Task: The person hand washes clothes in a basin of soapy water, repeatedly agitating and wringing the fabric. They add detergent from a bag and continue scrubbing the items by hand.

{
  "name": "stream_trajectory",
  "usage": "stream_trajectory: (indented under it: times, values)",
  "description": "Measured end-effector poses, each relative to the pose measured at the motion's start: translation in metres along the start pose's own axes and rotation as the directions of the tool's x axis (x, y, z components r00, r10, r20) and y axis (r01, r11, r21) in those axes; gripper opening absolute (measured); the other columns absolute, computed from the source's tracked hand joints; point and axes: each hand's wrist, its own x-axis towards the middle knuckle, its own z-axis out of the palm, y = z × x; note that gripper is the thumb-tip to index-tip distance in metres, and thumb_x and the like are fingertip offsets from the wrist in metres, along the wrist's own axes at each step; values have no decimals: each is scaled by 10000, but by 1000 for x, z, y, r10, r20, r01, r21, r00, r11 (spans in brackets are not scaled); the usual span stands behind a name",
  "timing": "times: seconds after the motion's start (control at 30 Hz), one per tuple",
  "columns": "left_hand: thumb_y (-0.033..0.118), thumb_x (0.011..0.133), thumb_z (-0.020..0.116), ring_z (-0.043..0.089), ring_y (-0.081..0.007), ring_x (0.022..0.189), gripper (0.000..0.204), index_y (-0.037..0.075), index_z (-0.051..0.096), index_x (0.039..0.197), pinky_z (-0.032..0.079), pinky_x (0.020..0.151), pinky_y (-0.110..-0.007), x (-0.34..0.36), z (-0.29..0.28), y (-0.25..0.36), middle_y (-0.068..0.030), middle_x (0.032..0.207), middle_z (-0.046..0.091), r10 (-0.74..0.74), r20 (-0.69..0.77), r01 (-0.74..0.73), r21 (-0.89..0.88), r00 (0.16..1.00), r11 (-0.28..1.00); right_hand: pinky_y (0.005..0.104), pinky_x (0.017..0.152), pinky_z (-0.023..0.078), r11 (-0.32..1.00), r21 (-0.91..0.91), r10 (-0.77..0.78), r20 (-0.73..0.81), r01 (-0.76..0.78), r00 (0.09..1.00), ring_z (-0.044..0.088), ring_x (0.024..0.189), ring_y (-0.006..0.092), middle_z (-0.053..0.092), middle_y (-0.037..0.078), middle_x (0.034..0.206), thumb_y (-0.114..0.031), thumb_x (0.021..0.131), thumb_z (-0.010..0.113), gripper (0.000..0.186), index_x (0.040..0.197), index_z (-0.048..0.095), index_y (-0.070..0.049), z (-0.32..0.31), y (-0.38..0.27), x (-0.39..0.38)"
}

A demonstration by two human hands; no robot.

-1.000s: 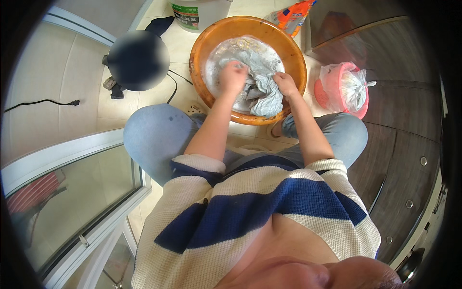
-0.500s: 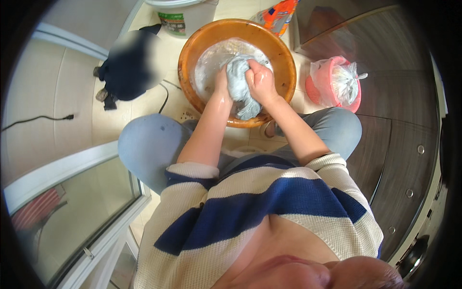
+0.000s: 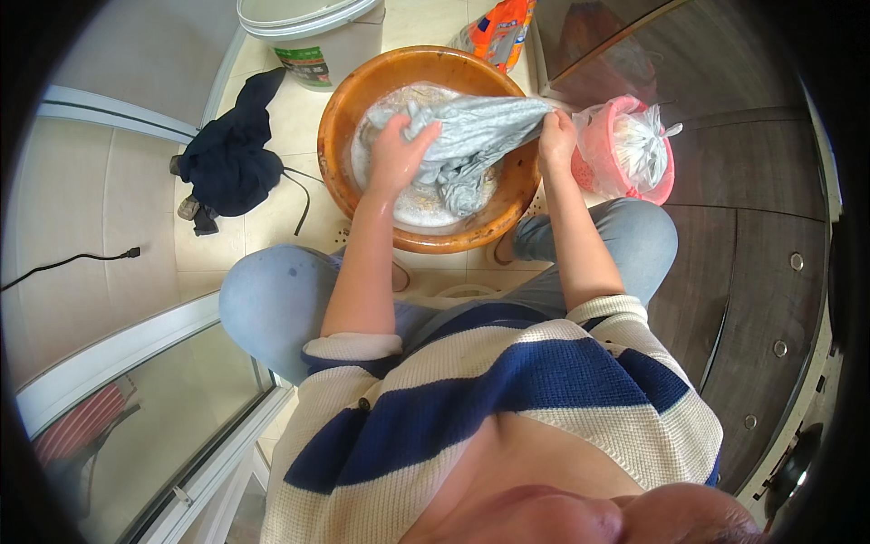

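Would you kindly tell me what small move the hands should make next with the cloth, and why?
I would probably bring the right hand inward, toward the left hand: it pinches one end of the cloth at the right side of the basin, while a bunched part hangs over the suds, so drips would likely fall inside.

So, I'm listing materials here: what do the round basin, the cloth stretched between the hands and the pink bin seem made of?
Basin: likely hard plastic, possibly lacquered wood; glossy orange-brown, with dark marks on its wall.
Cloth: thin, soft, wet-looking fabric, fibre unclear; it drapes in loose creases.
Pink bin: probably moulded plastic; its thin rounded rim and strong colour suggest that.
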Motion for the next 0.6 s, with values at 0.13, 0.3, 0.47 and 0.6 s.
stream_trajectory:
  times: [0.13,0.3,0.47,0.6]
  values:
    - [500,725,717,585,-317,1102,741,-12,552,1235,431,954,-362,0,-4,-38,-227,1179,606,-185,329,43,396,926,917,303,759,474,970,-237,-22,137,55,990,625,781,195,664,114,791,-150,849,506,236,945,663,-3,-6,15,-7]
    - [526,642,771,285,-429,1337,893,177,425,1387,379,1000,-526,4,10,-61,-212,1468,292,-192,96,96,606,977,790,378,931,445,892,-337,-155,398,301,904,579,1046,311,607,198,1098,-316,836,631,430,1165,582,-44,18,27,-27]
    - [574,552,815,116,-501,1367,1151,304,194,1484,315,994,-658,-15,53,-53,-191,1542,37,-347,159,73,820,924,568,583,1012,329,613,-663,189,651,429,736,235,1339,415,284,243,1414,-401,813,664,624,1371,434,-246,47,25,-87]
    - [592,534,821,24,-523,1375,1181,326,170,1483,322,941,-708,7,61,-73,-170,1550,-16,-373,169,86,811,912,579,610,969,340,543,-711,286,656,447,698,253,1318,390,296,223,1390,-378,835,642,586,1365,429,-244,67,25,-74]
